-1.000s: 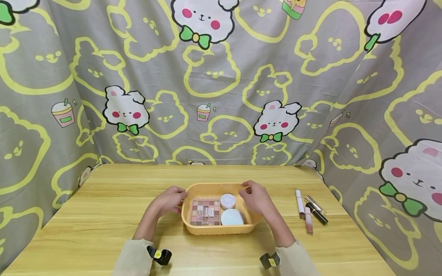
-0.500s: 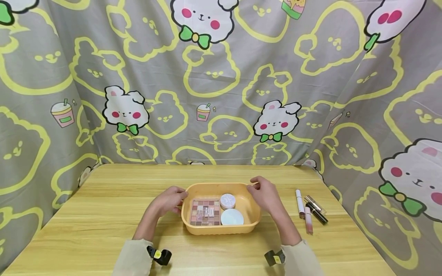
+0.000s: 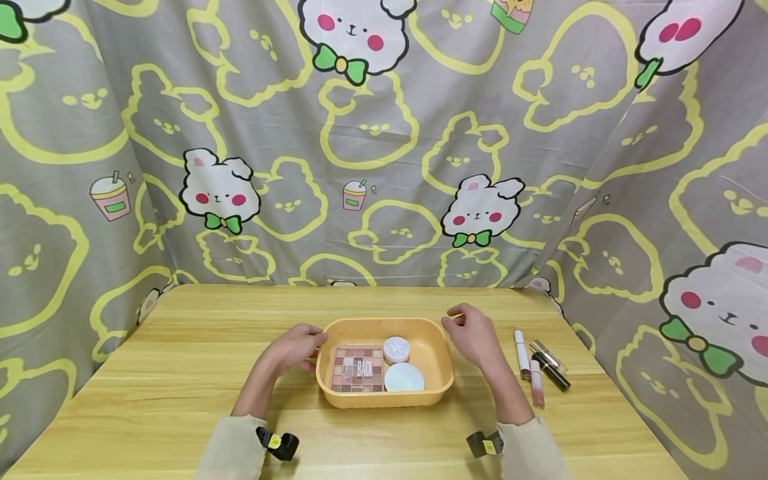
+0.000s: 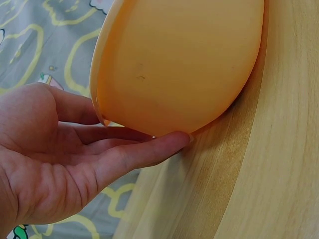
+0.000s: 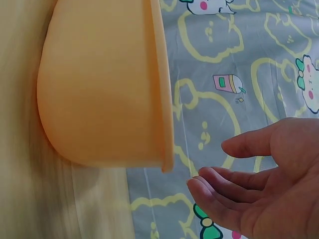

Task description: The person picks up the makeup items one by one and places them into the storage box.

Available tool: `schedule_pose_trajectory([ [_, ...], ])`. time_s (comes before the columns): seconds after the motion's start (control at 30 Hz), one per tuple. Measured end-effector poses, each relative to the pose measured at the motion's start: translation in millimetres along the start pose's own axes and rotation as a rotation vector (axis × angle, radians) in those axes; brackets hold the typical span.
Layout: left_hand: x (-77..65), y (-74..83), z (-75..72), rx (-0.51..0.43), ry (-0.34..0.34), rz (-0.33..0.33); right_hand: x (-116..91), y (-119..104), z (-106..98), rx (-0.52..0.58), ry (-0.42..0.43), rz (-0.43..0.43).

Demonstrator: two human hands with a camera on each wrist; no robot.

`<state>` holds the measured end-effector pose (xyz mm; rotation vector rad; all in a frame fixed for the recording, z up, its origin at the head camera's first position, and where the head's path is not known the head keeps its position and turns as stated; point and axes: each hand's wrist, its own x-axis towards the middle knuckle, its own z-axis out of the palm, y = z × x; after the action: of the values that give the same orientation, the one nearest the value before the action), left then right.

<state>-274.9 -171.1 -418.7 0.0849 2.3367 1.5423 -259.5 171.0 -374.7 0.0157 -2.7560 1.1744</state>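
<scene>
A yellow plastic basin stands on the table, holding an eyeshadow palette at its left. Beside the palette lie a small round case with a star on its lid and a larger white round compact. My left hand holds the basin's left end, thumb at the rim and fingers against the outer wall. Just off the right end, my right hand is empty. In the right wrist view a gap separates its loosely bent fingers from the basin.
Several slim makeup tubes lie together on the right of the table: a white-capped one, a pink one, a black one and a clear one with a gold cap. A patterned curtain hangs around the table.
My right hand has moved out from over the basin's right end, rightward past its rim. The left hand and the basin stay where they were.
</scene>
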Motion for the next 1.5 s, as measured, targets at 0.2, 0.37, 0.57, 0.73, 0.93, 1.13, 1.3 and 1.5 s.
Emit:
schedule_pose_trajectory([
  [0.2,0.3,0.0,-0.4,-0.007,-0.004,-0.01,1,5,-8,-0.003,-0.001,0.023],
  [0.37,-0.5,0.6,-0.7,-0.008,-0.021,-0.002,1,8,-14,0.001,0.002,0.045],
  [0.57,-0.8,0.4,-0.6,-0.008,-0.019,-0.004,1,14,-22,-0.02,0.025,0.05],
  [0.73,-0.6,-0.1,-0.3,-0.005,-0.008,-0.006,0,16,-30,-0.03,0.025,0.064],
  [0.93,-1.4,0.3,0.0,-0.002,-0.004,-0.002,1,20,-35,-0.041,0.044,0.067],
  [1.13,-1.6,0.1,-0.5,0.0,-0.006,-0.004,5,28,-39,-0.055,0.085,0.062],
  [1.3,-1.7,1.0,-0.8,0.005,-0.025,0.004,7,35,-42,-0.07,0.119,0.077],
  [1.5,0.0,1.1,-0.2,-0.014,-0.016,-0.012,8,45,-47,-0.081,0.162,0.091],
])
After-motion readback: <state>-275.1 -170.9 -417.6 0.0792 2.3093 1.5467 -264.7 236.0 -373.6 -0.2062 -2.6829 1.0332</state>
